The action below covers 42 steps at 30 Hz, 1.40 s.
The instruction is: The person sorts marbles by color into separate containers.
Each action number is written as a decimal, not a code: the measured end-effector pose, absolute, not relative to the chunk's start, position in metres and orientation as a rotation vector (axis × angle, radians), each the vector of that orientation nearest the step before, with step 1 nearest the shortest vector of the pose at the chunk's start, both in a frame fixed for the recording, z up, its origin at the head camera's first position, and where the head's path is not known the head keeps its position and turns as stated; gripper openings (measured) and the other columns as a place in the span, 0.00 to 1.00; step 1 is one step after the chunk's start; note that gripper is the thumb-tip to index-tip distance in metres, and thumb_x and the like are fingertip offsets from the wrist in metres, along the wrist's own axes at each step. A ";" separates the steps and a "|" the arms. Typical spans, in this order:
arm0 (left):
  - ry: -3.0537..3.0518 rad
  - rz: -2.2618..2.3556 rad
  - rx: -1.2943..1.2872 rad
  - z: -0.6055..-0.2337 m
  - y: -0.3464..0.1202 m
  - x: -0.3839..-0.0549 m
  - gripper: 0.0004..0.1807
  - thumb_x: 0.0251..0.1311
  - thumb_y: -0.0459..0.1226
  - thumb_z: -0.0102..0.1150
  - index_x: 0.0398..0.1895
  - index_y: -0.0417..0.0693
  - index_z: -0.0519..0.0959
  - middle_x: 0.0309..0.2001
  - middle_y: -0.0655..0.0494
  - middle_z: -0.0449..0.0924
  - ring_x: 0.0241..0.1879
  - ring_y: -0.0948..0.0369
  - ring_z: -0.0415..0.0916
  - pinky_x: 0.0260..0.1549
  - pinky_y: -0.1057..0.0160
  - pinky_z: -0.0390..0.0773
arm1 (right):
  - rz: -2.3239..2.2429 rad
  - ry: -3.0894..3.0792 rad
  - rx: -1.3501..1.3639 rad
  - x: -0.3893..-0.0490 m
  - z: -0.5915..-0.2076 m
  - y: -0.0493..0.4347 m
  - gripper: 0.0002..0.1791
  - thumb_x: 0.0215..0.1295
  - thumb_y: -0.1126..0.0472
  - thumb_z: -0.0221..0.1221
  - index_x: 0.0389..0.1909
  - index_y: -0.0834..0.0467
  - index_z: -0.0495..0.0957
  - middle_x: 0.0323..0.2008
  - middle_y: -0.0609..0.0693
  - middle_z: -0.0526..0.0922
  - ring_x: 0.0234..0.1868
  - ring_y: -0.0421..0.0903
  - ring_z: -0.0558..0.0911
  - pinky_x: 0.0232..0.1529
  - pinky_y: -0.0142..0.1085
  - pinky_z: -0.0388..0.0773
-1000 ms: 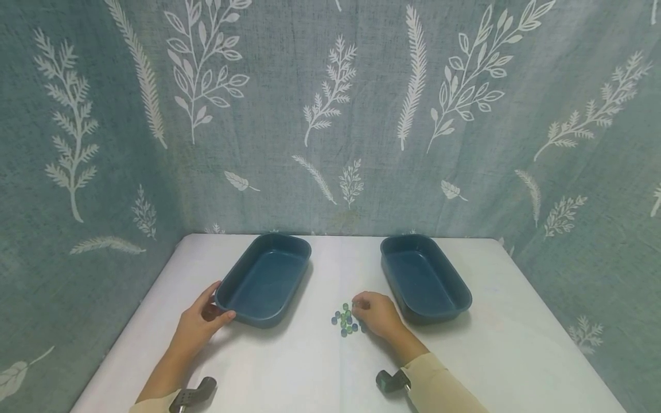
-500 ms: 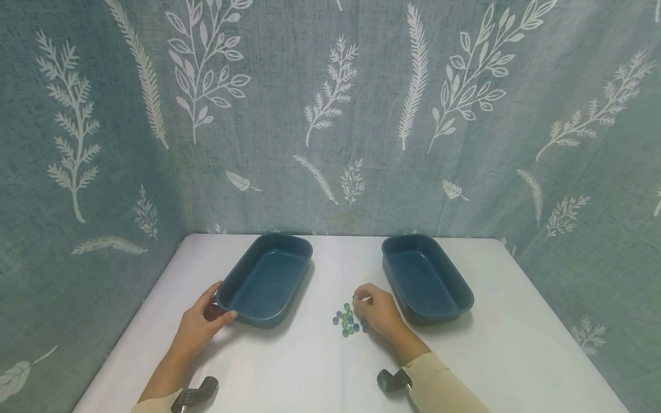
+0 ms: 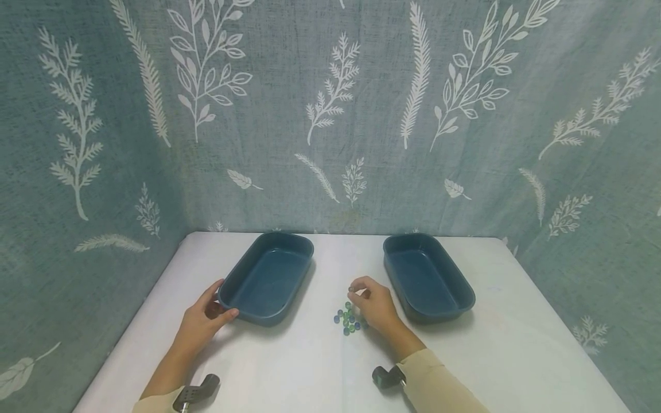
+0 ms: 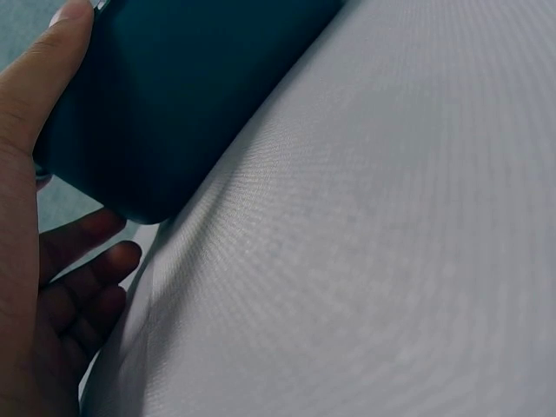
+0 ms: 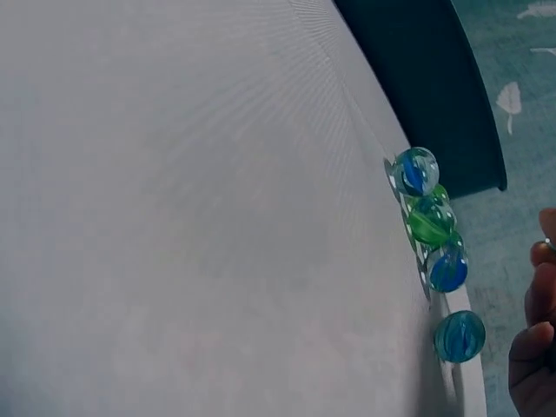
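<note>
At the left, my left hand (image 3: 200, 326) holds the near-left corner of a dark blue tray (image 3: 265, 282), its thumb at the near rim and fingertips along the outer side. In the left wrist view the thumb (image 4: 54, 65) lies against the tray wall (image 4: 165, 113). My right hand (image 3: 378, 307) is raised just behind a small cluster of green and blue glass marbles (image 3: 346, 331), pinching one marble (image 3: 351, 289) between thumb and fingertips. Its colour is hard to make out. The right wrist view shows a blue marble (image 5: 460, 336) and a green marble (image 5: 430, 221) lying on the cloth.
A second dark blue tray (image 3: 424, 281) stands to the right of my right hand. White cloth (image 3: 289, 367) covers the table, and a grey-green leaf-patterned curtain (image 3: 279, 115) rises behind it and at both sides.
My right hand has lifted away from the marbles, moving slightly back with one marble between its fingertips. The left hand still holds the left tray's corner.
</note>
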<state>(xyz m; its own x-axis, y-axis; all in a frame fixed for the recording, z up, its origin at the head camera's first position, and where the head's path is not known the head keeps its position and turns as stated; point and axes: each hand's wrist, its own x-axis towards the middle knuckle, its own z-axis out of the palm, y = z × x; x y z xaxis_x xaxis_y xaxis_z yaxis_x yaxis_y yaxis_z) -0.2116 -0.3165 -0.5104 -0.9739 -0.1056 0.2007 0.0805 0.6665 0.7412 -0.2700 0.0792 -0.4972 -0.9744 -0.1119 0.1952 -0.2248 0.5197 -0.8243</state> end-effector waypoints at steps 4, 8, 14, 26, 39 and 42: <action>-2.659 -1.190 0.018 -0.509 -0.317 -0.211 0.49 0.55 0.55 0.68 0.76 0.50 0.55 0.56 0.37 0.74 0.48 0.47 0.76 0.47 0.41 0.73 | 1.492 -2.585 0.315 -0.269 -0.493 0.074 0.06 0.63 0.59 0.64 0.40 0.49 0.80 0.35 0.39 0.81 0.27 0.43 0.76 0.25 0.35 0.75; -2.660 -1.185 0.016 -0.508 -0.317 -0.211 0.49 0.56 0.55 0.68 0.75 0.50 0.56 0.56 0.37 0.74 0.48 0.47 0.76 0.46 0.41 0.73 | 1.527 -2.545 0.333 -0.271 -0.491 0.069 0.07 0.62 0.59 0.65 0.40 0.50 0.80 0.36 0.40 0.82 0.26 0.43 0.75 0.24 0.35 0.74; -2.659 -1.177 0.019 -0.508 -0.316 -0.212 0.49 0.55 0.55 0.68 0.75 0.49 0.56 0.57 0.36 0.74 0.48 0.47 0.76 0.47 0.41 0.73 | 1.529 -2.543 0.326 -0.277 -0.490 0.062 0.07 0.62 0.57 0.65 0.40 0.50 0.80 0.36 0.40 0.81 0.27 0.43 0.75 0.26 0.36 0.75; -2.656 -1.176 0.029 -0.510 -0.317 -0.212 0.49 0.55 0.55 0.68 0.76 0.51 0.56 0.55 0.37 0.75 0.47 0.48 0.76 0.46 0.42 0.73 | 1.607 -2.516 0.360 -0.285 -0.484 0.047 0.08 0.64 0.58 0.63 0.43 0.53 0.81 0.38 0.44 0.81 0.26 0.43 0.74 0.26 0.35 0.74; -2.657 -1.189 0.025 -0.510 -0.317 -0.211 0.49 0.56 0.55 0.68 0.76 0.52 0.55 0.54 0.39 0.75 0.46 0.49 0.77 0.46 0.41 0.74 | 1.635 -2.516 0.359 -0.296 -0.481 0.032 0.11 0.65 0.57 0.62 0.47 0.55 0.81 0.40 0.43 0.81 0.36 0.43 0.77 0.41 0.40 0.74; -2.652 -1.195 0.023 -0.510 -0.316 -0.211 0.48 0.56 0.54 0.68 0.76 0.53 0.55 0.54 0.40 0.76 0.46 0.49 0.77 0.47 0.41 0.73 | 1.686 -2.510 0.344 -0.301 -0.481 0.029 0.11 0.65 0.56 0.62 0.46 0.55 0.81 0.41 0.44 0.81 0.39 0.44 0.77 0.43 0.42 0.74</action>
